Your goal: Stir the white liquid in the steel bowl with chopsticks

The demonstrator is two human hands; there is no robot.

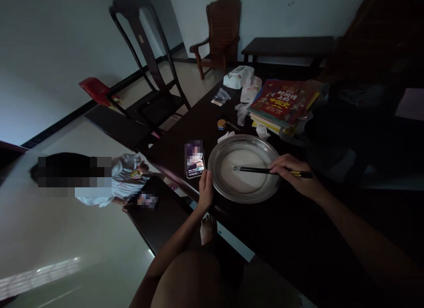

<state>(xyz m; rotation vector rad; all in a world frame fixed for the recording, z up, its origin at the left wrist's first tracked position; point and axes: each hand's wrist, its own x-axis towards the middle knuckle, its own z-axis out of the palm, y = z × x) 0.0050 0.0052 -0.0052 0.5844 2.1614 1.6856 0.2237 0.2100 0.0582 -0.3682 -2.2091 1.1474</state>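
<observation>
Right hand (291, 173) holding chopsticks (261, 170) over steel basin (218, 155), book title unreadable

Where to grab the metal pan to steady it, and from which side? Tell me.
Grip the metal pan by its flat raised rim on the near-left edge, coming in from the left, where the left hand already rests. The right hand holds chopsticks over the pale liquid, so the right side is taken.
</observation>
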